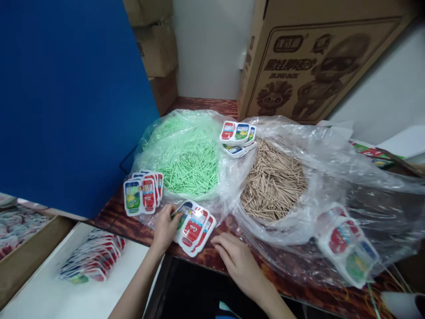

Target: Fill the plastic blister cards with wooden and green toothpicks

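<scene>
Left hand point(166, 226) is pinching the left edge of the Cola-printed packs point(195, 228), which are lying overlapped along the front of the counter point(128, 225); green sticks point(194, 170) are lying heaped in clear plastic behind them. Right hand point(235, 252) is curling loosely just right of the packs, whether holding anything I cannot tell; brown sticks point(274, 190) are filling more plastic beyond.

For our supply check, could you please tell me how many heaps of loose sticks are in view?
2: a green heap beyond the left hand and a brown heap to the green one's right. Others may be hidden.
</scene>
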Action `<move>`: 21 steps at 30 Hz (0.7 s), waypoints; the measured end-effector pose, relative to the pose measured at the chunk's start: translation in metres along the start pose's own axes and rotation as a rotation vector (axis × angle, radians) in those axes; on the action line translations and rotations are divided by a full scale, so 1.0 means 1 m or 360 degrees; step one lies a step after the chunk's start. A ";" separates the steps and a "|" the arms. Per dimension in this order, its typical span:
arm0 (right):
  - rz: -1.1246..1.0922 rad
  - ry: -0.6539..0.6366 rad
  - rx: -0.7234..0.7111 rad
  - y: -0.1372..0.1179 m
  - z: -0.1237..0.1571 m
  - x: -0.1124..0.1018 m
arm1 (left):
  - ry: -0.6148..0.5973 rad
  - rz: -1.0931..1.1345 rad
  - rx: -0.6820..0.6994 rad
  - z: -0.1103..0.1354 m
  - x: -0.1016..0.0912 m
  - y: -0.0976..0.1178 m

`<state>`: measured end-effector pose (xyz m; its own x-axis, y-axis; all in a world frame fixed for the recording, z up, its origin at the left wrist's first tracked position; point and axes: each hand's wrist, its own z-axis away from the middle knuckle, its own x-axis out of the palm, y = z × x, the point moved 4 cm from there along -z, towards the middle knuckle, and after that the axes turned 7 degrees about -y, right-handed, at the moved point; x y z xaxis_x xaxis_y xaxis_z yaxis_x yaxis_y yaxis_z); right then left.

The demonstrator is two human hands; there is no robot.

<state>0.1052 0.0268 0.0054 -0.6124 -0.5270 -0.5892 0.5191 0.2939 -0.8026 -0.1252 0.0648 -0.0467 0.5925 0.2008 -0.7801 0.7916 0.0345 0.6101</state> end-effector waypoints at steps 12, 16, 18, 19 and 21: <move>-0.0064 0.0300 0.0038 0.004 -0.027 -0.031 | -0.0072 -0.0273 0.0467 -0.004 -0.014 0.008; -0.0031 0.0338 0.0027 -0.003 -0.053 -0.032 | -0.0056 -0.0377 0.0470 -0.006 -0.012 0.011; -0.0027 0.0363 0.0007 -0.002 -0.061 -0.031 | 0.0019 -0.0318 0.0479 -0.005 -0.017 0.014; -0.0028 0.0376 0.0000 -0.001 -0.064 -0.032 | 0.0052 -0.0278 0.0477 -0.004 -0.020 0.016; -0.0039 0.0395 -0.0001 0.003 -0.070 -0.034 | 0.0103 -0.0191 0.0445 -0.001 -0.025 0.017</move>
<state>0.0853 0.1016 0.0165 -0.7526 -0.3219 -0.5745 0.5022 0.2839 -0.8169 -0.1266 0.0615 -0.0162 0.4888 0.2740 -0.8282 0.8710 -0.2072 0.4455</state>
